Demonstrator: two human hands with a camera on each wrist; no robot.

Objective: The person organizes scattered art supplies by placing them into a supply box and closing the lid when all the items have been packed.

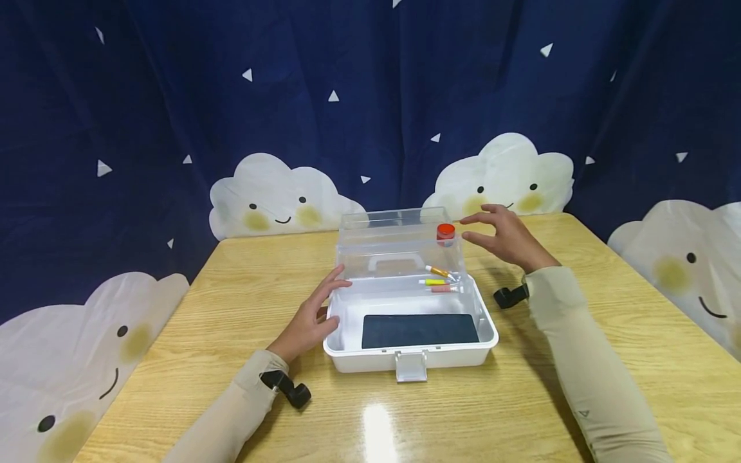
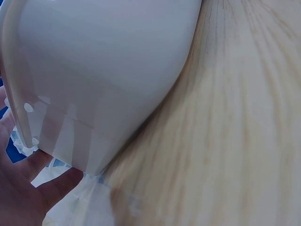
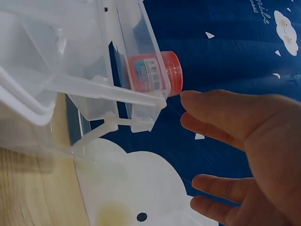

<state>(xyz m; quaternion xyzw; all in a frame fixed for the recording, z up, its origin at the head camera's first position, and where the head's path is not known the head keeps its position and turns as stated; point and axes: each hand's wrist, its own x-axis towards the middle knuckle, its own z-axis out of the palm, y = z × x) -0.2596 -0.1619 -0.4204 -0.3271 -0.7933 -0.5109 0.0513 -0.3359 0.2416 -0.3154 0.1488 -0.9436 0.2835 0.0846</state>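
A white storage box [image 1: 411,355] with a raised clear tiered section sits on the table. My left hand [image 1: 309,321] holds the box at its left end, thumb at the rim and fingers spread along the side; two fingertips touch its outer wall in the left wrist view. A jar with a red lid [image 1: 446,230] stands in the upper clear tray [image 1: 393,222] at its right end. Just right of the jar is my right hand [image 1: 500,235], thumb and fingers apart with nothing between them. In the right wrist view the jar's label [image 3: 149,74] shows through the tray.
Small orange, yellow and pink tubes [image 1: 434,281] lie at the right of the lower clear tray. A dark rectangular panel [image 1: 419,331] covers part of the box floor. The wooden table [image 1: 260,270] ends at a dark blue curtain [image 1: 307,128] with white clouds.
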